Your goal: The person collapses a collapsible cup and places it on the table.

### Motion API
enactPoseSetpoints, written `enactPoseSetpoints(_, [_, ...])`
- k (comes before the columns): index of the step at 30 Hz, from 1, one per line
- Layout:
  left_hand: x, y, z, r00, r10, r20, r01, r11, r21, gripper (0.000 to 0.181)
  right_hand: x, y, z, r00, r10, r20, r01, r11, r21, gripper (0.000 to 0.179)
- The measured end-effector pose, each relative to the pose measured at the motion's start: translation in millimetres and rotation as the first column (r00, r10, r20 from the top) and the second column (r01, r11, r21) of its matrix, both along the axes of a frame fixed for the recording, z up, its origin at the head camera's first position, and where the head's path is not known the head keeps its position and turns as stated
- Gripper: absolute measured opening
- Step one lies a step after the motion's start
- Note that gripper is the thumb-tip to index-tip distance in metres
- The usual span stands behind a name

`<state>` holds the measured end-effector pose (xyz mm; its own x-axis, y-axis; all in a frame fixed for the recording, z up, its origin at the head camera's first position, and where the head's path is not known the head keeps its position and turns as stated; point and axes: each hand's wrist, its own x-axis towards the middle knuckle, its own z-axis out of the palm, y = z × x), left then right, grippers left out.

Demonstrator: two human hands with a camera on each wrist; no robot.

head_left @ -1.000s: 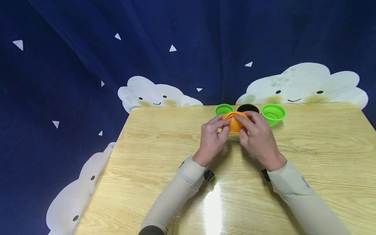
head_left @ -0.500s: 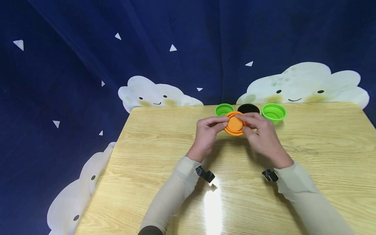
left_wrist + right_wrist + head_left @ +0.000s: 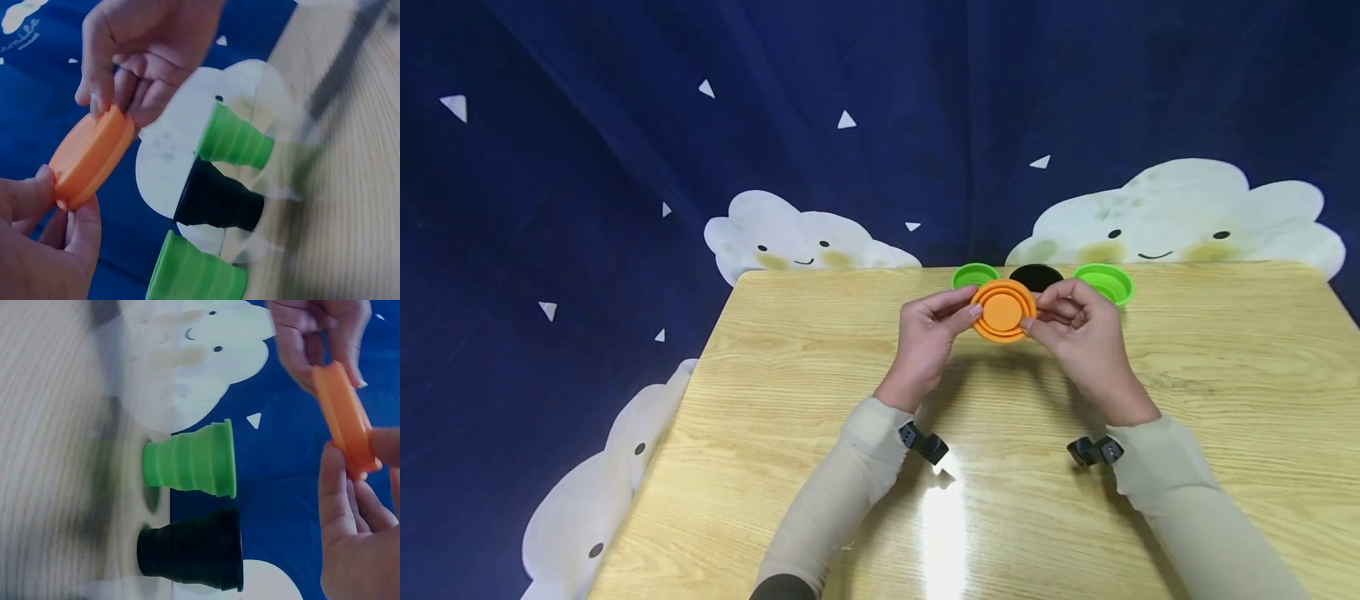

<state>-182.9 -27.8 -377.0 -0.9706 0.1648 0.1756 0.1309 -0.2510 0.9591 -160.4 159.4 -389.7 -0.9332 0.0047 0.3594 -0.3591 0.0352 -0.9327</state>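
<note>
An orange collapsible cup [image 3: 1002, 312], folded into a flat disc of rings, is held up above the table between both hands. My left hand [image 3: 925, 342] pinches its left edge with thumb and fingers. On the opposite edge, my right hand [image 3: 1086, 346] pinches it the same way. The wrist views show the cup edge-on as a thick disc, in the left wrist view [image 3: 94, 159] and in the right wrist view [image 3: 345, 422]. Behind it stand a green cup [image 3: 973, 275], a black cup [image 3: 1036, 277] and another green cup [image 3: 1105, 283], all unfolded and upright.
The wooden table [image 3: 760, 375] lies beneath the arms, its far edge close behind the row of cups. A dark blue curtain [image 3: 850, 183] with clouds and triangles hangs beyond it. Small black cameras [image 3: 925, 443] sit at the wrists.
The orange cup has turned to show its ringed face more fully and looks flatter. My right fingers have shifted from its face to its right edge; the left hand has settled on the left edge.
</note>
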Motion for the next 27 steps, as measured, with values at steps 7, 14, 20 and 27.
enactPoseSetpoints(7, [0.4,-2.5,-2.0,1.000,0.024,-0.005,-0.024,1.000,-0.013,0.031,-9.4,5,-10.0,0.997,0.054,0.057,-0.053,0.999,-0.008,0.044])
enactPoseSetpoints(14, [0.0,-3.1,-3.4,1.000,0.010,-0.005,-0.010,1.000,-0.018,0.032,-2.9,1,4.0,0.993,0.021,0.112,-0.033,0.994,0.108,0.038])
enactPoseSetpoints(20, [0.1,-2.6,-3.4,1.000,0.007,-0.010,-0.007,1.000,0.002,0.031,2.3,-2,12.2,0.995,0.014,0.101,-0.030,0.988,0.152,0.034])
enactPoseSetpoints(27, [0.7,-2.8,-2.6,1.000,0.026,-0.010,-0.026,1.000,-0.004,0.031,2.6,-2,12.6,0.997,0.027,0.065,-0.035,0.992,0.124,0.032])
